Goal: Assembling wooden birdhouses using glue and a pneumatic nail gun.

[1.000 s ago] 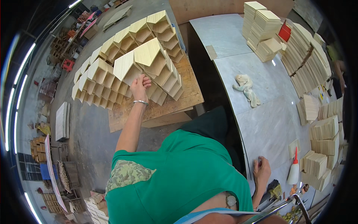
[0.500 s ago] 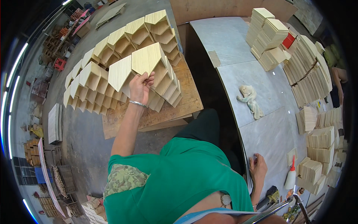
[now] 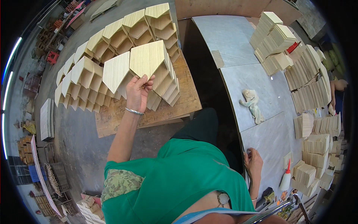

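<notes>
My left hand (image 3: pixel 138 91) is closed, thumb and fingers pinching the near point of a pale wooden box (image 3: pixel 148 56) with a pointed end. That box lies on top of a stack of similar open-ended boxes. A second pointed box (image 3: pixel 116 71) lies beside it on the left. More boxes (image 3: pixel 87 72) stand in stepped, honeycomb-like rows on the wooden table (image 3: pixel 156 117). At the near edge of the grey-topped table (image 3: pixel 268 127) rests my right hand (image 3: pixel 254 164), its fingers curled. What the curled fingers hold, if anything, is hidden.
On the grey table lie a crumpled cloth (image 3: pixel 252 106) and a white glue bottle (image 3: pixel 285 180) with a red nozzle. Stacks of thin wooden panels (image 3: pixel 307 78) line its far right side. A dark gap (image 3: pixel 209 82) separates the tables. Another person's arm (image 3: pixel 335 91) shows at far right.
The view has shifted slightly. My left hand keeps its grip at the same box's point. My right hand has moved a little towards the table edge.
</notes>
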Demonstrator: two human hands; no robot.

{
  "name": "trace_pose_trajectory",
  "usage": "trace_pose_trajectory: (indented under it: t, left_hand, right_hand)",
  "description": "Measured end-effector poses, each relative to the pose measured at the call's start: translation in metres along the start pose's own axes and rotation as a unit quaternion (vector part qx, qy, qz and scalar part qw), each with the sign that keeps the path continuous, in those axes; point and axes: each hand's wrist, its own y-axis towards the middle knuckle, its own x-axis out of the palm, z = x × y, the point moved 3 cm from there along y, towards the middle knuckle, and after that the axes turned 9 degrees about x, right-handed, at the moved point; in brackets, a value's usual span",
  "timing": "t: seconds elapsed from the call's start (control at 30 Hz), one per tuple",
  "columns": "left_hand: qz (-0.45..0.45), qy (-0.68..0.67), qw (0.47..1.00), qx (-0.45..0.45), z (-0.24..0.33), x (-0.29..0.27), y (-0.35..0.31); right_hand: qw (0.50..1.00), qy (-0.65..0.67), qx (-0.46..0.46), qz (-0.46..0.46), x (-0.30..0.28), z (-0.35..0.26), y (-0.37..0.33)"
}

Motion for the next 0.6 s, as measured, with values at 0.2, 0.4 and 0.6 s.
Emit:
trace_pose_trajectory:
  t: [0.2, 0.4, 0.6]
  left_hand:
    - [0.004, -0.013, 1.000, 0.009, -0.002, -0.003, -0.001]
    - [-0.018, -0.064, 0.998, -0.017, -0.019, -0.023, -0.021]
    - [0.087, -0.082, 0.989, -0.085, -0.079, -0.125, -0.047]
  right_hand:
    - [1.000, 0.000, -0.006, -0.012, -0.002, -0.009, 0.006]
    - [0.993, 0.066, -0.031, -0.095, 0.003, -0.045, 0.033]
    - [0.944, 0.223, -0.014, -0.242, 0.038, -0.113, 0.100]
